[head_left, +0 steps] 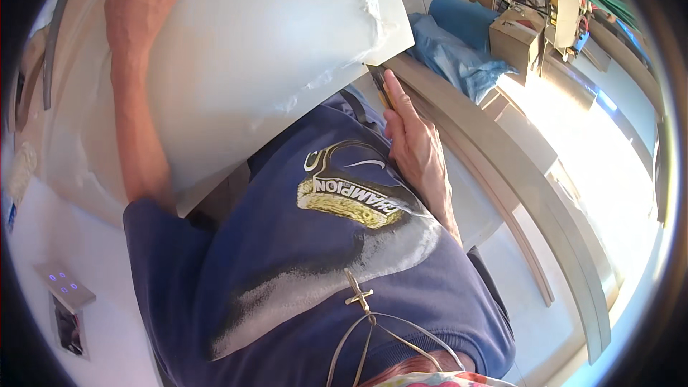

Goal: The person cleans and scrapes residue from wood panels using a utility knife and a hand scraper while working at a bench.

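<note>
white panel, smeared edges
i see it between right hand, clasping a yellow-black tool, and left hand, whose grip i cannot tell.

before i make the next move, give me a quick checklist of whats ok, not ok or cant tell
1. Tool secured: ok, the right hand is closed around the yellow-and-black cutter-like tool.
2. Tool tip touching the white panel: cannot tell, though it sits right by the edge near a corner.
3. Left hand clear of the tip: ok, it is far off at the upper left.
4. Left-hand grip: cannot tell, the picture's top edge cuts off the fingers.
5. Panel free of residue: not ok, white residue lies near its right edge.
</note>
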`<state>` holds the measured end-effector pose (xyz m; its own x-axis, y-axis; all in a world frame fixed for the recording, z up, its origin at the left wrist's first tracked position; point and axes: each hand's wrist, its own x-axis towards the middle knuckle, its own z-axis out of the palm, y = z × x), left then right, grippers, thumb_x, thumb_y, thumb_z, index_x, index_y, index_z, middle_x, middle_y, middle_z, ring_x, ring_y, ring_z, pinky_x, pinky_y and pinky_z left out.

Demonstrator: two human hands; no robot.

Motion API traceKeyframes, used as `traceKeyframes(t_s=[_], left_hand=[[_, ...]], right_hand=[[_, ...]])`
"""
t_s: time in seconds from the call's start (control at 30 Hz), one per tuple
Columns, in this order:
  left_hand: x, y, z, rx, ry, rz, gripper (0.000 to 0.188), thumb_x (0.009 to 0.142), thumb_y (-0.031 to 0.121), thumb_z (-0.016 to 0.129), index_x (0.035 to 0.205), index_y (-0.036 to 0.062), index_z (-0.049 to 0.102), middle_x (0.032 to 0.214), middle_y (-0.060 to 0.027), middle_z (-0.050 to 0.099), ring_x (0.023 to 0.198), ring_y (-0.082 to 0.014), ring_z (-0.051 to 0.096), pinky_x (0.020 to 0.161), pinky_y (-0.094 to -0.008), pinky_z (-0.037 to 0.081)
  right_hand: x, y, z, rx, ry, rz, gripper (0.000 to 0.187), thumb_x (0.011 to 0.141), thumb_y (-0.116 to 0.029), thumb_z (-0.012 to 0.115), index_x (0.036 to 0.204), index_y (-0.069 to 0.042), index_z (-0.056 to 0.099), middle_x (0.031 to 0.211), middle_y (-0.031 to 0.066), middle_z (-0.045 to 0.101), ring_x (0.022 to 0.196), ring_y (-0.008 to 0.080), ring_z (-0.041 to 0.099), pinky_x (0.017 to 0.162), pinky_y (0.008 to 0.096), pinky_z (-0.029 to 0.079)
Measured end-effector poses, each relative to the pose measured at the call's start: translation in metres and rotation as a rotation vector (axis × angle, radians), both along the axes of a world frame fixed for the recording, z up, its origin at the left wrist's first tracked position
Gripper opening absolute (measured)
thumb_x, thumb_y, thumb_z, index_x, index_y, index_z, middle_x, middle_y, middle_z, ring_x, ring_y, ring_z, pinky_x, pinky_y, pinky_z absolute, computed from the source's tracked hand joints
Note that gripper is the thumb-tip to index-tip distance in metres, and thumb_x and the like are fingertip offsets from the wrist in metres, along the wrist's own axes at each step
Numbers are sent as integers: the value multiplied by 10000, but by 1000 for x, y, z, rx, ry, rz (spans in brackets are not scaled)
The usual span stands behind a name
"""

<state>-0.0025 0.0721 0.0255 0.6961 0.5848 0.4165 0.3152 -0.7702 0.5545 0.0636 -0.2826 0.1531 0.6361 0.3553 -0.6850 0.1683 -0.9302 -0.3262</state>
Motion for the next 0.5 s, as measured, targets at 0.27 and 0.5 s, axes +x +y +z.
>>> traceKeyframes(t_s=[0.27,0.5], left_hand=[[0,-20,-2,2,59,-11,218,916,85,704,1114,13,648,1094,-176,679,1044,-354,649,912,-424,497],[-2,-39,1,15,177,22,226,954,170,690,1159,74,686,1136,-123,699,1078,-311,658,944,-398,514]], right_hand=[[-4,-8,2,0,-29,-45,566,1049,-138,542,1591,-208,392,866,251,699,779,416,698,750,497,519],[3,-6,12,-76,238,-304,534,1077,-132,469,1602,-168,375,703,85,580,533,155,577,586,351,520]])
